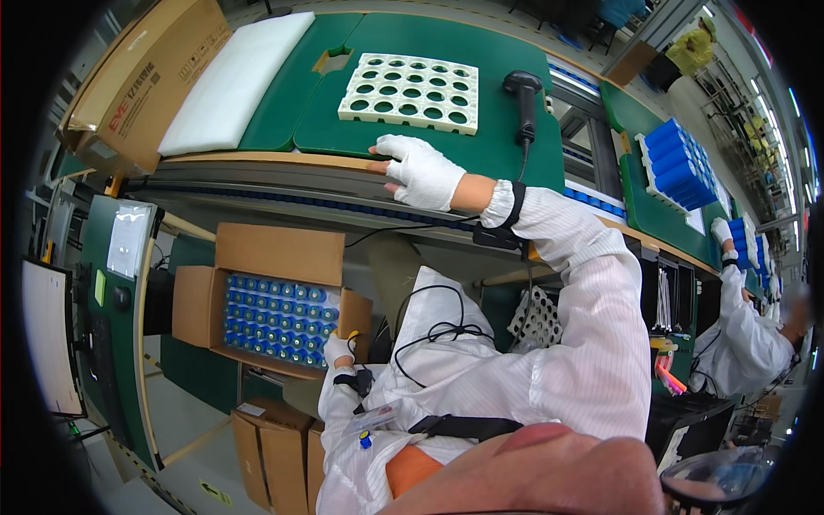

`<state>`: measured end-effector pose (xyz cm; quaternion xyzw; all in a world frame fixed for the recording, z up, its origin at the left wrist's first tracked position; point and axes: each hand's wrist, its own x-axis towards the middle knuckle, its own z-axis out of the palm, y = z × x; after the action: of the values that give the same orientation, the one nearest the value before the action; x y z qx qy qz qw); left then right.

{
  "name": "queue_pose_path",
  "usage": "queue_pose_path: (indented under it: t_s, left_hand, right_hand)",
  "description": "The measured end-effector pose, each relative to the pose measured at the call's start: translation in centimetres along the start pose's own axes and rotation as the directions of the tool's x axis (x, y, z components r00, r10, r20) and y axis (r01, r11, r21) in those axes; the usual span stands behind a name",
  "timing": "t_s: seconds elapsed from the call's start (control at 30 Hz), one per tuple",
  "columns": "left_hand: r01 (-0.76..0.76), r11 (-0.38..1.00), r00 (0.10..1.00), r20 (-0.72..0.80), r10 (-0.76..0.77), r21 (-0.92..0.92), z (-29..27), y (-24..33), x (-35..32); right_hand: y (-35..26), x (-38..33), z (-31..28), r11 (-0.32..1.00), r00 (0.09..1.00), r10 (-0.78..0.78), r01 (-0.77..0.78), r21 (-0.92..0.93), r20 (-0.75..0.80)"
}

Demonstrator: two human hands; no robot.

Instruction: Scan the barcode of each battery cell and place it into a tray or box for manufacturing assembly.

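My right hand (421,176), in a white glove with bare fingertips, reaches over the front edge of the green workbench with its fingers spread and nothing in them. Just beyond it lies a white plastic tray (400,88) with rows of round holes. To its right a black handheld scanner (524,107) rests on the bench, its cable running toward me. My left hand (338,350), also gloved, is at the near right corner of an open cardboard box (239,242). Blue cylindrical battery cells (279,313) stand in rows inside. How the left fingers are bent is hidden.
A large carton (142,94) and a white foam sheet (236,84) occupy the bench's left. Blue cells (678,163) stand in a tray farther right, near a co-worker in white (742,339). A roller conveyor (584,137) separates the benches. At left is a monitor (50,335).
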<state>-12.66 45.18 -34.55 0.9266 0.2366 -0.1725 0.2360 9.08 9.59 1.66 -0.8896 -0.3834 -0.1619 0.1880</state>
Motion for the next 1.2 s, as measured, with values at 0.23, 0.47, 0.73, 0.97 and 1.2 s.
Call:
queue_pose_path:
  t_s: [0.23,0.47,0.73,0.97,1.2]
  left_hand:
    - [-0.04,0.999,0.999,0.014,0.041,-0.022,0.3,-0.5,0.2]
    - [-0.019,1.0,0.999,0.026,0.019,-0.008,0.4,-0.4,0.3]
    - [-0.031,1.0,1.0,0.002,0.03,0.006,1.0,-0.8,0.7]
    - [-0.001,1.0,1.0,-0.002,0.001,0.019,1.1,-0.6,0.8]
    - [-0.019,0.999,1.0,-0.015,0.019,0.045,1.4,-0.8,1.1]
  right_hand:
    - [-0.1,0.1,0.0,1.0,1.0,-0.008,0.008,0.011,-0.006]
    - [-0.2,0.1,-0.2,1.0,1.0,0.004,-0.004,0.014,0.0]
    - [-0.3,0.3,-0.3,1.0,1.0,-0.001,0.001,0.014,0.005]
    - [-0.3,0.3,-0.2,1.0,1.0,-0.016,0.016,0.005,-0.005]
    - [-0.3,0.3,-0.3,1.0,1.0,-0.009,0.009,0.003,-0.001]
